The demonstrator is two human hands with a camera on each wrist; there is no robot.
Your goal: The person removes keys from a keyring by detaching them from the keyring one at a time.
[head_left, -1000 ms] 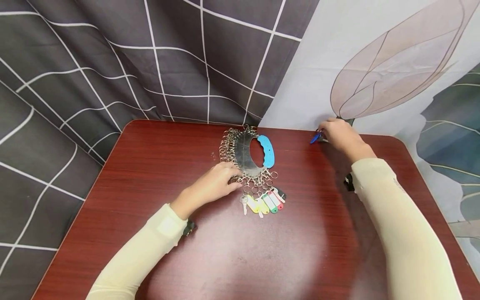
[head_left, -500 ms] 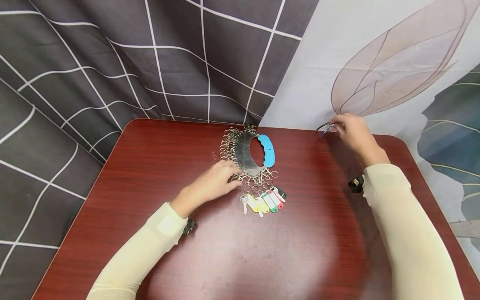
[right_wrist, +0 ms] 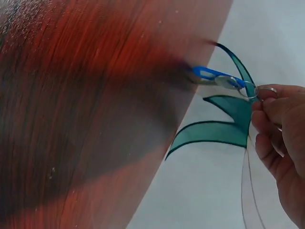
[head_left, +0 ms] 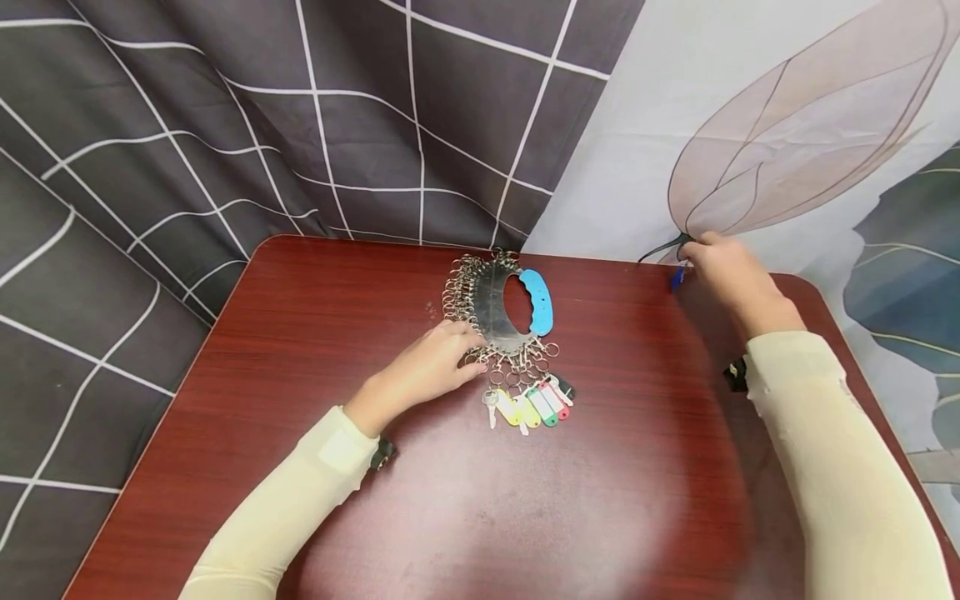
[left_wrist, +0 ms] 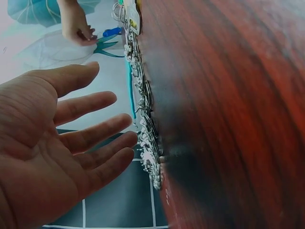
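My right hand (head_left: 731,275) is raised near the table's back right edge, pinching a metal ring (right_wrist: 267,89) between thumb and finger. From that ring hang a key (right_wrist: 226,82) and a blue key tag (right_wrist: 205,72). In the head view the blue tag dangles below the fingers. My left hand (left_wrist: 71,138) has its fingers spread and relaxed beside the key holder (head_left: 491,304), a grey curved plate with a blue grip (head_left: 542,302). Whether its fingertips touch the holder's rings I cannot tell.
Several rings and clips (head_left: 461,287) line the holder's outer edge. Keys with yellow, green, red and black tags (head_left: 543,402) lie fanned out in front of it. Behind the table (head_left: 592,492) hang a dark grid-patterned curtain (head_left: 360,142) and a white leaf-patterned cloth (head_left: 600,192).
My right hand has moved right and slightly back, lifting the key with the blue tag off the table. The left hand and the key holder stay in place.
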